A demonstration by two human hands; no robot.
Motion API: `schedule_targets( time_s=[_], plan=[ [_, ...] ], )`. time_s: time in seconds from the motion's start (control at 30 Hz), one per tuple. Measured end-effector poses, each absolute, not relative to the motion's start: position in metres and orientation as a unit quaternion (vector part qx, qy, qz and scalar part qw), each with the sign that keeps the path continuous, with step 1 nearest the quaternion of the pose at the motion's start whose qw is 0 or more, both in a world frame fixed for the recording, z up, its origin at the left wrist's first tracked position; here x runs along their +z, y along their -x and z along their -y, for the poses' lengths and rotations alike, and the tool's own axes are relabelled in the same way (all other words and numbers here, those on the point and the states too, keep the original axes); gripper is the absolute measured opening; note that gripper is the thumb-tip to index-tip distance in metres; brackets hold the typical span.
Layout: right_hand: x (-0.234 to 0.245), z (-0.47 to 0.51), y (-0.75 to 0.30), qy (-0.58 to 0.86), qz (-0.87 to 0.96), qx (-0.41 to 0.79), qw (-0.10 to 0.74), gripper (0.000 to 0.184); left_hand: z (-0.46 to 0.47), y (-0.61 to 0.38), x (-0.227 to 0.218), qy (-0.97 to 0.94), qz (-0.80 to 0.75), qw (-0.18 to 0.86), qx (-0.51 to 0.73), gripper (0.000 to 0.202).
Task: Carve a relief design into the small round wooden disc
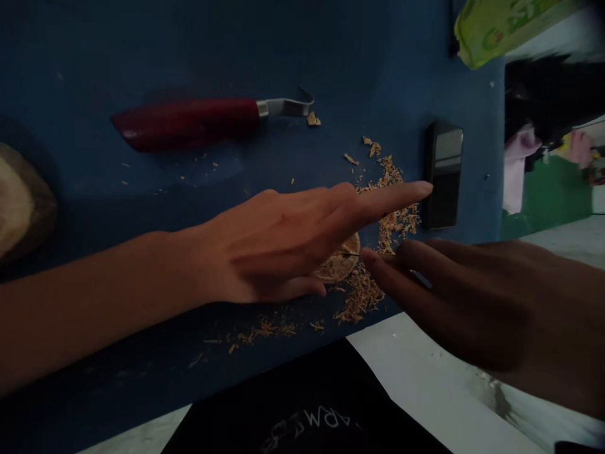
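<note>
A small round wooden disc with a rough, carved surface lies on the blue table, partly hidden beneath my left hand. That hand holds it down, thumb along the near edge and index finger stretched out past it towards the right. My right hand is closed around a slim tool; its thin dark tip touches the disc's right side, and most of the handle is hidden by the fingers. Pale wood shavings are scattered around the disc.
A hook knife with a red handle lies farther back. Beyond my left index fingertip is a dark rectangular block. A piece of wood stands at the left edge, and a yellow-green packet sits at the top right.
</note>
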State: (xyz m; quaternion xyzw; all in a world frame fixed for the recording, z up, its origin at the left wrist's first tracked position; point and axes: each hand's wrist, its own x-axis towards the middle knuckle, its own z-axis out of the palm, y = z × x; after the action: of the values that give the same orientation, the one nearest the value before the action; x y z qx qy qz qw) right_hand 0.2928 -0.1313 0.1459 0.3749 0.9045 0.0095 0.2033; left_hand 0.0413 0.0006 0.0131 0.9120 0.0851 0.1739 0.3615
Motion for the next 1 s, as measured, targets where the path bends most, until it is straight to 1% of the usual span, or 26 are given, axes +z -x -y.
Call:
schedule_targets(
  time_s=[0.1,0.17,0.23,0.27,0.3,0.33,0.47,0.57,0.63,0.67,0.7,0.73,0.77,0.83,0.93,0.97,1.0],
  plan=[
    [0.132,0.134,-0.312,-0.381,-0.911,0.014,0.158,0.040,-0.002,-0.042,0.010,-0.916,-0.071,0.354,0.175,0.123],
    [0.123,0.131,-0.324,-0.380,-0.915,-0.016,0.134,0.040,-0.003,-0.043,0.005,-0.914,-0.065,0.354,0.188,0.120],
    [0.117,0.124,-0.333,-0.395,-0.911,-0.094,0.073,0.037,-0.003,-0.044,0.001,-0.908,-0.072,0.356,0.208,0.110],
    [0.116,0.121,-0.336,-0.405,-0.903,-0.135,0.044,0.036,-0.003,-0.044,-0.002,-0.906,-0.078,0.360,0.210,0.101],
    [0.116,0.119,-0.337,-0.414,-0.895,-0.164,0.023,0.036,-0.004,-0.045,-0.004,-0.905,-0.084,0.365,0.203,0.092],
    [0.117,0.117,-0.338,-0.423,-0.890,-0.171,0.011,0.035,-0.004,-0.045,-0.005,-0.904,-0.091,0.369,0.193,0.088],
    [0.125,0.122,-0.337,-0.451,-0.889,-0.075,0.029,0.029,-0.003,-0.048,-0.001,-0.914,-0.114,0.352,0.166,0.101],
    [0.127,0.131,-0.338,-0.456,-0.888,-0.018,0.063,0.033,0.000,-0.053,0.008,-0.933,-0.131,0.314,0.113,0.108],
    [0.127,0.135,-0.339,-0.459,-0.886,0.025,0.064,0.033,0.002,-0.054,0.011,-0.942,-0.136,0.301,0.066,0.121],
    [0.126,0.135,-0.338,-0.460,-0.885,0.039,0.058,0.030,0.003,-0.054,0.011,-0.941,-0.131,0.305,0.068,0.124],
    [0.125,0.135,-0.338,-0.460,-0.885,0.047,0.052,0.027,0.003,-0.053,0.010,-0.936,-0.117,0.320,0.084,0.118],
    [0.123,0.135,-0.337,-0.459,-0.886,0.050,0.050,0.025,0.003,-0.050,0.008,-0.925,-0.100,0.343,0.126,0.109],
    [0.121,0.135,-0.337,-0.458,-0.886,0.046,0.053,0.024,0.002,-0.047,0.005,-0.906,-0.066,0.378,0.180,0.108],
    [0.116,0.136,-0.337,-0.466,-0.883,0.025,0.056,0.025,0.000,-0.042,-0.001,-0.878,-0.007,0.442,0.186,0.118],
    [0.106,0.143,-0.338,-0.492,-0.870,-0.021,0.023,0.034,-0.001,-0.037,-0.008,-0.855,-0.042,0.474,0.207,0.104],
    [0.104,0.147,-0.337,-0.495,-0.868,-0.033,0.017,0.036,-0.001,-0.036,-0.009,-0.853,-0.058,0.471,0.220,0.102],
    [0.102,0.149,-0.336,-0.495,-0.868,-0.044,0.011,0.036,-0.001,-0.036,-0.009,-0.853,-0.068,0.464,0.229,0.106]
  ],
)
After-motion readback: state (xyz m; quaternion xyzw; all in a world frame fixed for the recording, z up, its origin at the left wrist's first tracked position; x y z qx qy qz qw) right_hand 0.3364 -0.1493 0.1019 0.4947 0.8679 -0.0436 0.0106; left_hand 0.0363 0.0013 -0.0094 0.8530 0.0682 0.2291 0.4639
